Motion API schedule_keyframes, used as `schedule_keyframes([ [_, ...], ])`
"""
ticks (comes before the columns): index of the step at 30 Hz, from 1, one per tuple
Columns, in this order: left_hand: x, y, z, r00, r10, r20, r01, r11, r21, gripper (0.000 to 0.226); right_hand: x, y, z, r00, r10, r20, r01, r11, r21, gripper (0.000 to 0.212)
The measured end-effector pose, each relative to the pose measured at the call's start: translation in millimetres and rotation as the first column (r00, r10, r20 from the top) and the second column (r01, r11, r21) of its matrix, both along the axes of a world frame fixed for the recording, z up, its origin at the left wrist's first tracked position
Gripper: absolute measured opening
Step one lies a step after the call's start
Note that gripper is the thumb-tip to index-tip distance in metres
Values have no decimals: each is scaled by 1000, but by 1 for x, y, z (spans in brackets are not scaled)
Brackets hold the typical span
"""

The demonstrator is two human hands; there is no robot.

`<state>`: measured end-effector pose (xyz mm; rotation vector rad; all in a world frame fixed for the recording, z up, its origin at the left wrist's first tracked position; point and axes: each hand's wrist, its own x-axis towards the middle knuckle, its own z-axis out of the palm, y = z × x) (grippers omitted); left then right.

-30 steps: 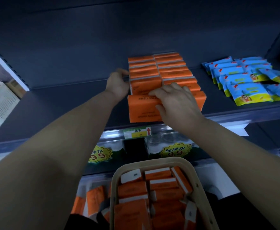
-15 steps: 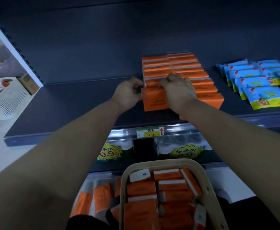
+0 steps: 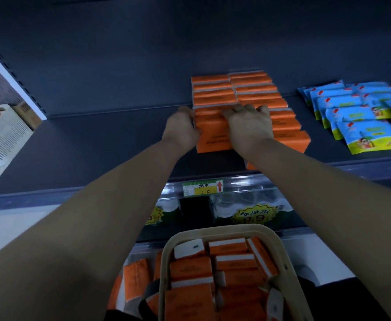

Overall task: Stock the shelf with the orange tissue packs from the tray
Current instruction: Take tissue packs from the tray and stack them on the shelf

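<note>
While left hand [image 3: 181, 129] and right hand [image 3: 251, 128] grip front orange pack [image 3: 214, 139], fingertips lie hidden | tray [image 3: 213, 230] cut off

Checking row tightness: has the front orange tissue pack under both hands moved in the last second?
Yes. The front orange tissue pack slid backward on the shelf, away from the green-and-yellow price tag below.

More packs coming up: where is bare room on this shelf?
Widest: bare shelf left of the orange tissue packs. Narrower: gap between them and the blue packs. Crowded where the left hand and right hand hold the front pack.
</note>
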<state>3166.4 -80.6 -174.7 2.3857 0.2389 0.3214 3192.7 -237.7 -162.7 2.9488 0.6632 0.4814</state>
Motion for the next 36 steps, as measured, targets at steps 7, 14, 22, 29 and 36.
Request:
schedule_keyframes([
  [7, -10, -2, 5, 999, 7, -44, -9, 1000, -26, 55, -8, -6, -2, 1000, 22, 4, -22, 999, 44, 49],
  [14, -50, -8, 20, 1000, 23, 0, -23, 999, 45, 55, -50, -19, -3, 996, 70, 49, -74, 994, 82, 45],
  [22, -139, -16, -12, 995, -37, -88, 44, 995, 84, 40, -136, -38, -44, 973, 219, 71, -228, 961, 159, 34],
  [29, -217, -24, -68, 971, -7, -237, 39, 990, 132, 32, -220, -57, -101, 918, 359, -169, -322, 923, 211, 38],
  [36, -268, -18, -115, 925, 89, -370, -41, 990, 136, 32, -276, -55, -154, 714, 497, -494, -503, 854, 133, 45],
])
